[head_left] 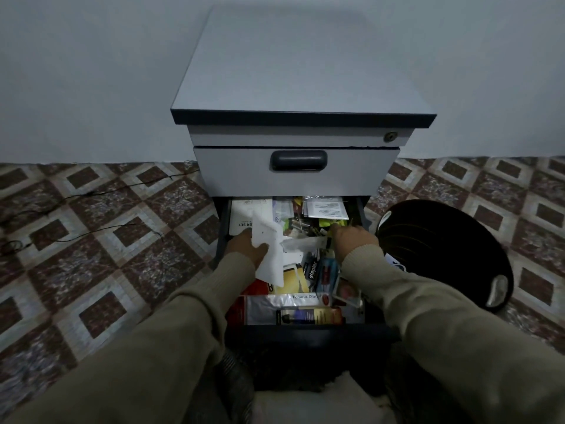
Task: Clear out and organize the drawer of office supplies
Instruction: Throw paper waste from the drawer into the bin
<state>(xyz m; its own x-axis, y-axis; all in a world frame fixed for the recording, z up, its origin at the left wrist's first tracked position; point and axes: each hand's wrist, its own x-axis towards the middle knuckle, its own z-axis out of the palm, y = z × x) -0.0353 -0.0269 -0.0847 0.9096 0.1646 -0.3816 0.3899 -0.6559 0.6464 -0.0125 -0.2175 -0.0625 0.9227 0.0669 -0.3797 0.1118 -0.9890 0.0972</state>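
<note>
The lower drawer (305, 330) of a grey pedestal cabinet (293, 87) is pulled out toward me and crammed with office supplies. My left hand (249, 247) holds a white sheet of paper (270, 255) upright over the drawer's left side. My right hand (351, 237) reaches into the drawer's right side, fingers down among small items; what they touch is hidden. Inside lie a white box (244, 214), a printed white packet (327, 209), a stapler box (313, 269), a yellow card (293, 281) and a plastic-wrapped pack (284, 307) at the front.
A black round bin (443, 252) stands on the floor right of the drawer. The upper drawer with a dark handle (298, 160) is closed. Thin black cables (91, 197) run over the patterned floor on the left. A plain wall rises behind the cabinet.
</note>
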